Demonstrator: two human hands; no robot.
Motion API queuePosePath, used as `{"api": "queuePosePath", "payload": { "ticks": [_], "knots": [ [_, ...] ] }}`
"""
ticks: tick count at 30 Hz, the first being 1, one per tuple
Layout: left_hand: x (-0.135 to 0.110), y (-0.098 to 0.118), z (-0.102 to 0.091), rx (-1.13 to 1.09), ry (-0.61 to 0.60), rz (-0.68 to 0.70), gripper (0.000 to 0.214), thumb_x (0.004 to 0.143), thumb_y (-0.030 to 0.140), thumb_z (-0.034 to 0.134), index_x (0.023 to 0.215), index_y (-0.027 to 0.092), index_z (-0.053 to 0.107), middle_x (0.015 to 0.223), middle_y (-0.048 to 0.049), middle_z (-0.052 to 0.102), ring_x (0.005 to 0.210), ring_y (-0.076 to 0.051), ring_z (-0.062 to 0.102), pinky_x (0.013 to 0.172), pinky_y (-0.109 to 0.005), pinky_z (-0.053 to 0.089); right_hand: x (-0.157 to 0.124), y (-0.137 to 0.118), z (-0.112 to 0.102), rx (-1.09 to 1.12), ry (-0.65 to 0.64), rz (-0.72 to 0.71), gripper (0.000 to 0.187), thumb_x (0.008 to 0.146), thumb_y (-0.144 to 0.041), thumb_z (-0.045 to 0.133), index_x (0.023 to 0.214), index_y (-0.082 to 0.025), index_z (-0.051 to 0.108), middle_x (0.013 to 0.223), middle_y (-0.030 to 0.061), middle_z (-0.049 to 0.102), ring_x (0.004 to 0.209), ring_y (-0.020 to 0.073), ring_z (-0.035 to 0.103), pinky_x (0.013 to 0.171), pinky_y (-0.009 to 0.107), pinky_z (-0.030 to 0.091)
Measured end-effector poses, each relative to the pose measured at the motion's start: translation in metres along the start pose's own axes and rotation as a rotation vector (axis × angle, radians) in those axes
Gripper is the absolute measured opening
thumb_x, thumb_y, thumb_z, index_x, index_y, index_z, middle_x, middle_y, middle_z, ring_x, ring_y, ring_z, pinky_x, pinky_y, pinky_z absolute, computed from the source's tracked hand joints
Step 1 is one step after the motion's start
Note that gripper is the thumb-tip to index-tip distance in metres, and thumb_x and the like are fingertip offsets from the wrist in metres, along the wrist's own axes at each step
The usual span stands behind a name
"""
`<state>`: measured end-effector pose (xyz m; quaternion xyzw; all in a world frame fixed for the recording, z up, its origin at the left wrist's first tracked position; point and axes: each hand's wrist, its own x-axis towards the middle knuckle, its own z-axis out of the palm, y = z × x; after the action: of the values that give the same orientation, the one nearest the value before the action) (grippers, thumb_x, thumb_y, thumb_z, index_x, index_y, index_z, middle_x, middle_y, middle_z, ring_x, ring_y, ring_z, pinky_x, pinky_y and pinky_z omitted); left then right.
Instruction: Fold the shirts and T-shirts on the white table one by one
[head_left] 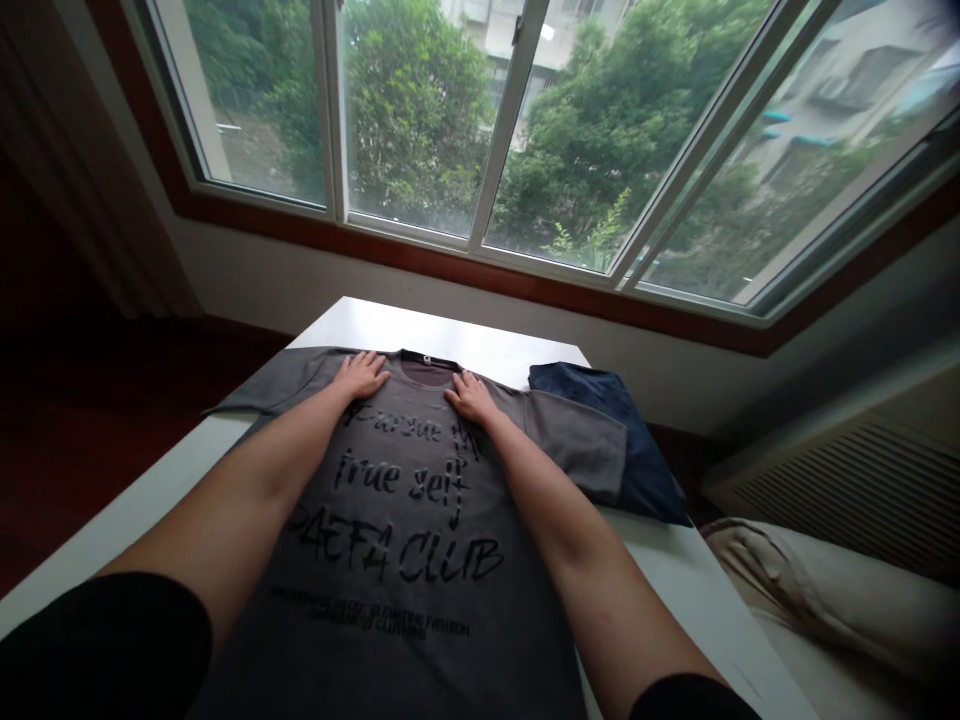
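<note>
A dark grey T-shirt [420, 520] with black lettering on its front lies spread out, its collar towards the window. My left hand [361, 376] rests flat on the shirt's left shoulder area, fingers stretched out. On the other side of the neckline, my right hand [471, 397] lies with its fingers spread on the cloth close to the collar. Neither hand grips the fabric. The shirt's right sleeve overlaps a folded dark blue garment [651, 450]. The shirt's hem is out of frame.
The shirt lies on a white table [420, 322]. Beyond it is a wall with a wide window [480, 240]. At the right are a slatted panel [862, 480] and beige bedding or a cushion [840, 590]. A curtain [82, 150] hangs at the left.
</note>
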<state>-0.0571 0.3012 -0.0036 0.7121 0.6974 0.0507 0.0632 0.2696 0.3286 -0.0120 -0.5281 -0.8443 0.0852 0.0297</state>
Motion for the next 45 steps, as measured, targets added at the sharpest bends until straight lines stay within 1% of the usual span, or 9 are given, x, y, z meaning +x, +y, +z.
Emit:
{"api": "queuePosePath", "payload": {
  "ticks": [5, 14, 18, 25, 34, 37, 40, 43, 45],
  "knots": [
    [-0.008, -0.051, -0.011, 0.056, 0.007, -0.117, 0.076, 0.104, 0.059, 0.024, 0.167, 0.016, 0.027, 0.175, -0.0114, 0.017, 0.159, -0.034, 0.015, 0.127, -0.052, 0.014, -0.024, 0.047, -0.003, -0.018, 0.012, 0.041, 0.081, 0.105, -0.066, 0.028, 0.167, -0.014, 0.025, 0.174, 0.0128, 0.014, 0.161, 0.0300, 0.013, 0.129, 0.045, 0.013],
    [-0.036, -0.078, -0.013, 0.060, 0.022, -0.170, 0.075, 0.104, 0.061, 0.021, 0.166, 0.019, 0.030, 0.174, -0.0109, 0.018, 0.159, -0.036, 0.014, 0.125, -0.059, 0.014, -0.061, 0.093, -0.025, -0.048, -0.028, 0.084, 0.077, 0.104, -0.060, 0.042, 0.162, -0.009, 0.038, 0.170, 0.0156, 0.028, 0.158, 0.0284, 0.023, 0.129, 0.034, 0.017],
    [-0.044, -0.073, -0.015, 0.077, 0.033, -0.183, 0.079, 0.103, 0.064, 0.022, 0.164, 0.016, 0.034, 0.174, -0.0141, 0.018, 0.159, -0.039, 0.013, 0.124, -0.064, 0.012, -0.060, 0.066, -0.026, -0.058, -0.028, 0.171, 0.075, 0.104, -0.060, 0.040, 0.162, -0.012, 0.038, 0.170, 0.0168, 0.026, 0.159, 0.0317, 0.020, 0.128, 0.043, 0.017],
    [-0.040, 0.000, 0.006, 0.043, -0.014, 0.188, 0.075, 0.103, 0.067, 0.026, 0.165, 0.026, 0.033, 0.174, -0.0091, 0.019, 0.160, -0.032, 0.015, 0.126, -0.056, 0.012, -0.045, -0.031, 0.002, -0.021, -0.024, -0.022, 0.079, 0.105, -0.069, 0.021, 0.168, -0.022, 0.022, 0.175, 0.0088, 0.007, 0.162, 0.0264, 0.002, 0.129, 0.045, 0.007],
    [-0.059, -0.061, -0.006, 0.073, 0.026, -0.109, 0.079, 0.103, 0.067, 0.020, 0.166, 0.021, 0.031, 0.173, -0.0134, 0.021, 0.160, -0.034, 0.017, 0.126, -0.056, 0.014, -0.080, 0.047, -0.023, -0.016, 0.054, 0.260, 0.078, 0.106, -0.064, 0.023, 0.167, -0.015, 0.026, 0.174, 0.0141, 0.016, 0.161, 0.0288, 0.011, 0.129, 0.048, 0.009],
    [-0.074, -0.047, -0.003, 0.075, 0.057, -0.066, 0.078, 0.104, 0.066, 0.020, 0.164, 0.018, 0.035, 0.172, -0.0151, 0.025, 0.159, -0.035, 0.019, 0.126, -0.056, 0.015, -0.092, 0.018, -0.023, -0.008, 0.089, 0.175, 0.076, 0.107, -0.062, 0.023, 0.167, -0.015, 0.027, 0.174, 0.0136, 0.015, 0.161, 0.0288, 0.010, 0.129, 0.048, 0.010],
    [-0.089, -0.036, 0.001, 0.063, 0.048, 0.036, 0.076, 0.104, 0.066, 0.023, 0.164, 0.021, 0.036, 0.172, -0.0135, 0.024, 0.159, -0.033, 0.019, 0.125, -0.055, 0.018, -0.112, -0.038, -0.011, -0.001, 0.110, -0.063, 0.076, 0.107, -0.064, 0.023, 0.167, -0.018, 0.026, 0.174, 0.0107, 0.014, 0.161, 0.0274, 0.008, 0.129, 0.046, 0.009],
    [-0.104, -0.050, -0.001, 0.070, 0.038, 0.030, 0.075, 0.104, 0.067, 0.025, 0.164, 0.024, 0.035, 0.173, -0.0126, 0.024, 0.159, -0.034, 0.021, 0.125, -0.058, 0.018, -0.144, -0.068, 0.002, 0.001, 0.100, -0.255, 0.075, 0.106, -0.067, 0.022, 0.167, -0.025, 0.028, 0.174, 0.0062, 0.016, 0.162, 0.0262, 0.007, 0.130, 0.047, 0.006],
    [-0.115, -0.069, -0.005, 0.089, 0.067, -0.042, 0.074, 0.104, 0.066, 0.024, 0.163, 0.022, 0.038, 0.172, -0.0133, 0.026, 0.157, -0.036, 0.023, 0.124, -0.062, 0.017, -0.167, -0.060, 0.004, -0.006, 0.081, -0.240, 0.073, 0.106, -0.067, 0.022, 0.166, -0.027, 0.031, 0.174, 0.0052, 0.017, 0.161, 0.0268, 0.008, 0.130, 0.047, 0.006]
  ]
}}
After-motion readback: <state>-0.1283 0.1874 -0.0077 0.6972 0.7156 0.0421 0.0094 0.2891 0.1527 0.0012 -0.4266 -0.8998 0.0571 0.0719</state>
